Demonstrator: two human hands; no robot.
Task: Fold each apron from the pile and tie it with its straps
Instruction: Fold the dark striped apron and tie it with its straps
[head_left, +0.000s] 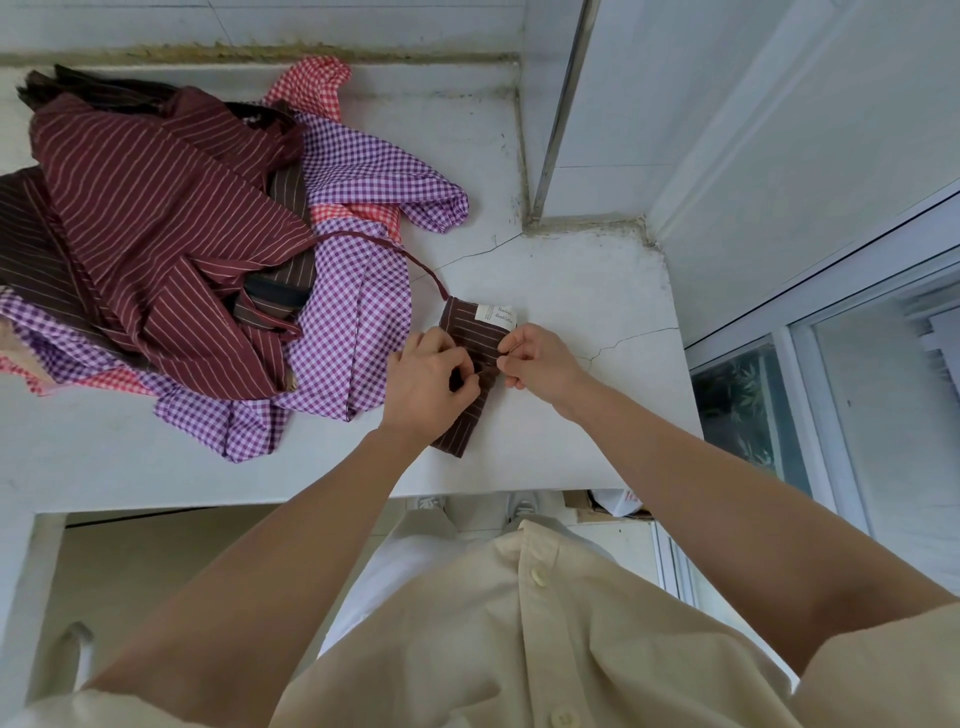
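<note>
On my feed the folded dark brown pinstriped apron (461, 332) lies as a narrow bundle on the white cracked stone counter (582, 270), near its front edge and just right of the pile. The left hand (426, 379) sits over the bundle's middle with its fingers curled tight, pinching the cloth. The right hand (540, 364) meets it from the other side, thumb and forefinger closed narrowly on the bundle's right edge. I cannot tell whether a strap end sits inside either pinch.

A small white sewn-in label (493, 315) shows at the bundle's far end. It carries two lines of slanted script and some thin vertical bars, too small for me to read.

A thin dark maroon strap (395, 249) runs from the bundle's far left corner back into the loose pile of aprons (156, 208). That pile has maroon pinstripe on top, with purple gingham (358, 312) and red gingham (311, 88) spilling out beneath. The purple cloth touches the left hand's side of the bundle.

The person's cream buttoned shirt (519, 623) fills the bottom of the view.
</note>
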